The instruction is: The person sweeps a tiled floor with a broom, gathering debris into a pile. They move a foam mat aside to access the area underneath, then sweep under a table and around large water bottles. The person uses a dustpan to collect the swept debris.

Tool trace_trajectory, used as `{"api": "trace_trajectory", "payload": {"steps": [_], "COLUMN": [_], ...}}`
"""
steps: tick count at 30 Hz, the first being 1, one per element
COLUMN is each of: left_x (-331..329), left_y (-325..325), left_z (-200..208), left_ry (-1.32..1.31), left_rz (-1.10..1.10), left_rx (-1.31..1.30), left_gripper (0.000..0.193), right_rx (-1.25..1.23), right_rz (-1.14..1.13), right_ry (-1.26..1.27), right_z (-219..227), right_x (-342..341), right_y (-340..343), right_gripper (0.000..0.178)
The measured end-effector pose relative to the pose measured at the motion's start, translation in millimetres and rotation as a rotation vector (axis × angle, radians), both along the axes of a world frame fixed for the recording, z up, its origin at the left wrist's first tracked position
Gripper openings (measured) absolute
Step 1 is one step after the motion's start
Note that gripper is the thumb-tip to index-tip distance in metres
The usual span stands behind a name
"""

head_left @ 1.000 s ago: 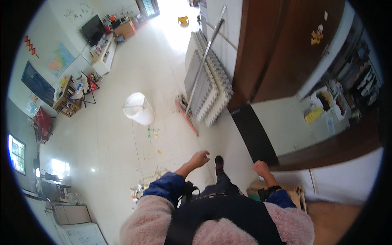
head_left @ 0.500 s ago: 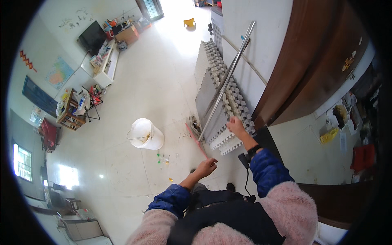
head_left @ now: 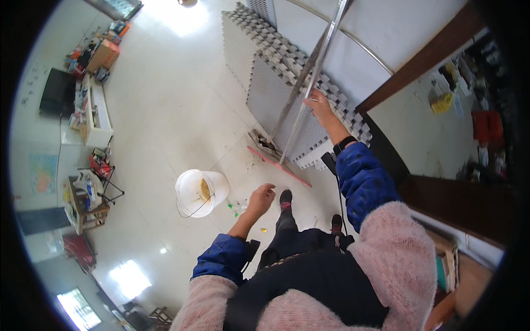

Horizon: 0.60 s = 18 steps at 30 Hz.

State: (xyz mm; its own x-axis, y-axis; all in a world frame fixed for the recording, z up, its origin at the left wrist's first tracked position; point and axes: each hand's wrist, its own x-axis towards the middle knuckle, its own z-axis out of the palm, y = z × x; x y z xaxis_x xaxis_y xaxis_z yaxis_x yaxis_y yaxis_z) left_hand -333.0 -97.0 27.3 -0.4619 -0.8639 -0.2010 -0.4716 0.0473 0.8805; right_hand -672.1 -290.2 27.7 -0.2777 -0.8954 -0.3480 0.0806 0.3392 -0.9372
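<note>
White tile floor [head_left: 165,110]; right hand [head_left: 319,105] grips metal pole [head_left: 314,83].

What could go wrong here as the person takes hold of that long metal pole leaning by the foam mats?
The right hand grips the metal pole partway up, so its long upper end might swing into the wall. Its red-edged head rests beside the stacked foam mats and could snag them. The white bucket and small litter near the feet might trip the person.

Bucket [head_left: 201,190] left of broom [head_left: 306,96], mats [head_left: 287,88] behind.
</note>
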Motion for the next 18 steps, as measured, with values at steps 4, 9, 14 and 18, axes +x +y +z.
{"api": "trace_trajectory", "payload": {"steps": [4, 9, 14, 18], "left_x": [22.6, 26.4, 77.2, 118.7], "left_y": [-35.1, -58.1, -47.6, -40.1], "left_z": [22.9, 39.8, 29.0, 8.0], "left_ry": [-0.065, -0.043, -0.152, -0.244], "left_rz": [-0.124, -0.194, -0.208, -0.046], "left_rx": [0.014, -0.102, 0.111, 0.037], "left_gripper": [0.023, 0.025, 0.027, 0.022], "right_rx": [-0.069, -0.105, 0.015, 0.024], "right_rz": [-0.029, -0.064, -0.154, -0.234], "right_ry": [0.235, -0.106, -0.099, 0.031], "right_z": [-34.5, -62.0, -90.6, -127.7], "right_x": [29.0, 51.6, 64.6, 65.9], "right_y": [-16.7, -71.2, -82.3, -65.3], "right_gripper": [0.079, 0.096, 0.094, 0.083]}}
